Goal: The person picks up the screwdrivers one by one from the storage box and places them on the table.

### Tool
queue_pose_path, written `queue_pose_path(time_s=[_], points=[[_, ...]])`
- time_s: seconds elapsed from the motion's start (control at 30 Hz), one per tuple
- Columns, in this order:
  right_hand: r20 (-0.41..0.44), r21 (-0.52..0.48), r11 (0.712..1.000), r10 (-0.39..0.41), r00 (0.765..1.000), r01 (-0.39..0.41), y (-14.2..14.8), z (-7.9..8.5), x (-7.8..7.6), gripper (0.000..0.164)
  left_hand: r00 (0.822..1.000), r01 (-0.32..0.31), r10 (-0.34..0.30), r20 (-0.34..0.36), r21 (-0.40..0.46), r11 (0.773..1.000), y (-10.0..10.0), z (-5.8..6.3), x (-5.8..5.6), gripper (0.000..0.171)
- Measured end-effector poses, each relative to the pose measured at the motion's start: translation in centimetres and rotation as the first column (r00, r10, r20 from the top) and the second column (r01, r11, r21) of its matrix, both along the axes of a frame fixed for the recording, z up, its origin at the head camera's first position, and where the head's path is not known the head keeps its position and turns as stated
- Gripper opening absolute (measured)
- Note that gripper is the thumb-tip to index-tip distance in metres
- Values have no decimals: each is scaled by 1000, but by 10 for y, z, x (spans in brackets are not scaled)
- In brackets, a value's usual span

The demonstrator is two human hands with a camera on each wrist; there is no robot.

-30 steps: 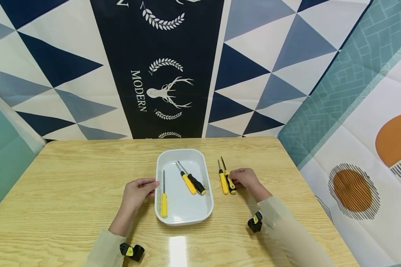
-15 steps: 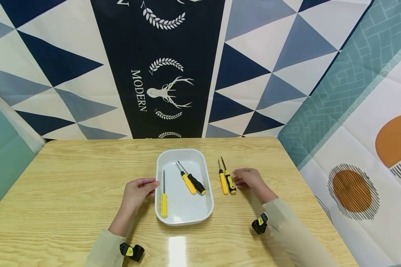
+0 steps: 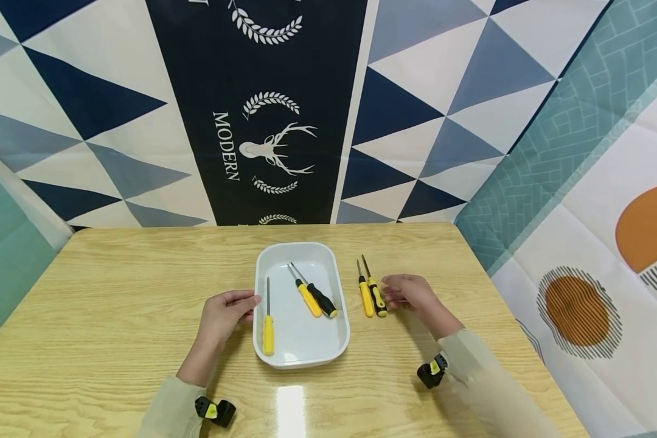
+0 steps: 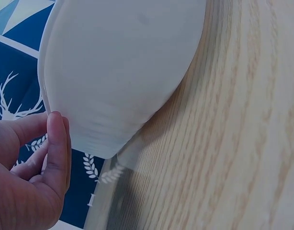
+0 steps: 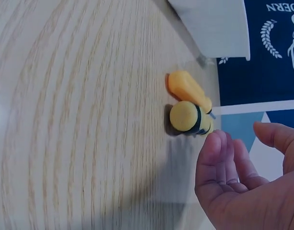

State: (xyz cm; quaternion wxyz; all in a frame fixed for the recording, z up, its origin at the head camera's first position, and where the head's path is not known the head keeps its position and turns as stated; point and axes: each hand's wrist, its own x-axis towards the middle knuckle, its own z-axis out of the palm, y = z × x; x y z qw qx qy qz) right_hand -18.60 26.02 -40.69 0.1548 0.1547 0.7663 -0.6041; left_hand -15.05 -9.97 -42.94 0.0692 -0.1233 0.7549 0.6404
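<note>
A white tray (image 3: 301,365) stands on the table, and my left hand (image 3: 225,315) pinches its left rim between thumb and fingers. Inside lie a yellow screwdriver (image 3: 269,336) along the left, a yellow-and-black screwdriver (image 3: 309,300) and a black-handled screwdriver (image 3: 322,300) nearer the right. On the table right of the tray, a yellow screwdriver (image 3: 365,298) and a black-and-yellow screwdriver (image 3: 377,298) lie side by side, shafts pointing away. My right hand (image 3: 410,295) is just right of this pair, fingers relaxed, thumb apart and palm bare in the right wrist view.
The wooden table (image 3: 131,310) reaches back to a patterned wall cloth (image 3: 285,201). Another cloth (image 3: 569,310) hangs along the right side. A small black camera (image 3: 432,371) sits on the right wrist, another camera (image 3: 215,411) on the left.
My right hand has drawn back to the right from the black-and-yellow screwdriver, which now lies uncovered beside the yellow one. The left hand stays at the tray's rim.
</note>
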Motion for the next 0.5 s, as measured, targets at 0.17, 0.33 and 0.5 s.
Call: queue_pose_path(time_s=[0.17,0.33,0.5], points=[[3,-15,999,32,999,-32,-4,5,3,49,1000,-3,3,6,6,1000,0,1,0,30],[-19,-28,996,89,996,-90,-9,12,7,49,1000,-1,1,8,1,1000,0,1,0,30],[-36,-72,989,127,991,-129,-18,19,10,52,1000,3,-3,-1,15,1000,-1,1,0,30]])
